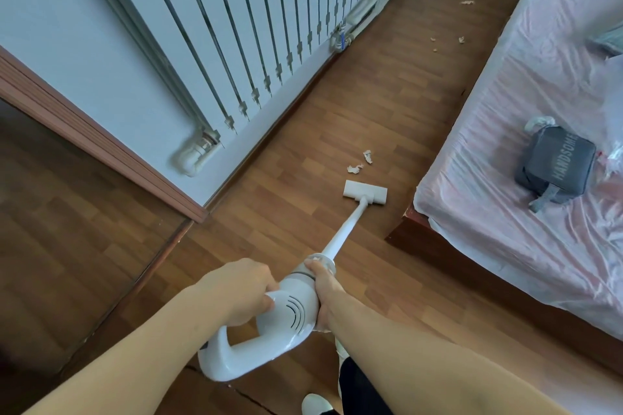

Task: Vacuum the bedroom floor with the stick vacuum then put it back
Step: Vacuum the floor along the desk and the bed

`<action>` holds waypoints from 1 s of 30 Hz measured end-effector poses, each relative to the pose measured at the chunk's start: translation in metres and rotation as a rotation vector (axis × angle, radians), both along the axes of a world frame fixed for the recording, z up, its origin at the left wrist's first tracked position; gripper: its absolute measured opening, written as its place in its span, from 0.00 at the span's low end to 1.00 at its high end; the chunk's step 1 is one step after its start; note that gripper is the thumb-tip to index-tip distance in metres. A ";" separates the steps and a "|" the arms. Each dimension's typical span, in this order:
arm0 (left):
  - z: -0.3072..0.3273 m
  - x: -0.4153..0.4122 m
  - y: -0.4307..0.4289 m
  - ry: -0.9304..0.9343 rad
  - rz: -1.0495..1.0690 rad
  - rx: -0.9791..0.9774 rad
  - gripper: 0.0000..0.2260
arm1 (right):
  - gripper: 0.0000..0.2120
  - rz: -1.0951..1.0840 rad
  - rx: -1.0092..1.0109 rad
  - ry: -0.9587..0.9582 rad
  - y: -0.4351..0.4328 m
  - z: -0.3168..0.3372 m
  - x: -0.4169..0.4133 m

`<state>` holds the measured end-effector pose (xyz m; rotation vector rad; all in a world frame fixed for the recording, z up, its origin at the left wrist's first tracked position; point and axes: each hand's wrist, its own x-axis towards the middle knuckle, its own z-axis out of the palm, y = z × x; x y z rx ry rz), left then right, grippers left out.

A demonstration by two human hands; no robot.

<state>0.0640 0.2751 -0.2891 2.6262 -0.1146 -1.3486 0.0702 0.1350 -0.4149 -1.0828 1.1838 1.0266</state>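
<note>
I hold a white stick vacuum [293,310] with both hands. My left hand [241,290] grips the left side of its motor body, near the handle loop. My right hand [325,293] wraps the right side of the body, thumb near the clear dust cup. The white tube runs forward and down to the flat floor head [365,191], which rests on the wooden floor [337,118]. Two crumpled paper scraps [360,163] lie just beyond the head. More small scraps [448,41] lie farther along the floor, near the bed.
A white radiator [253,20] with pipes lines the wall on the left. A bed [526,131] under clear plastic sheeting stands on the right, with a grey pouch [556,165] on it. A doorway threshold [161,246] crosses the floor at the left. My shoe [315,404] shows at the bottom.
</note>
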 end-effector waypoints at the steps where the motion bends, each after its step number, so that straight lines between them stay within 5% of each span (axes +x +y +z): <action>1: 0.000 0.000 0.002 0.004 -0.003 0.007 0.08 | 0.37 0.012 0.003 0.002 0.001 0.001 0.001; 14: 0.014 0.015 0.020 -0.091 0.023 0.042 0.18 | 0.35 0.025 0.025 -0.122 0.019 0.013 0.034; 25: -0.017 0.054 0.010 -0.008 0.013 0.020 0.03 | 0.34 0.047 0.009 -0.055 0.005 -0.011 0.062; 30: -0.025 0.068 0.009 -0.007 0.049 0.004 0.14 | 0.35 0.047 -0.014 -0.075 0.003 -0.020 0.081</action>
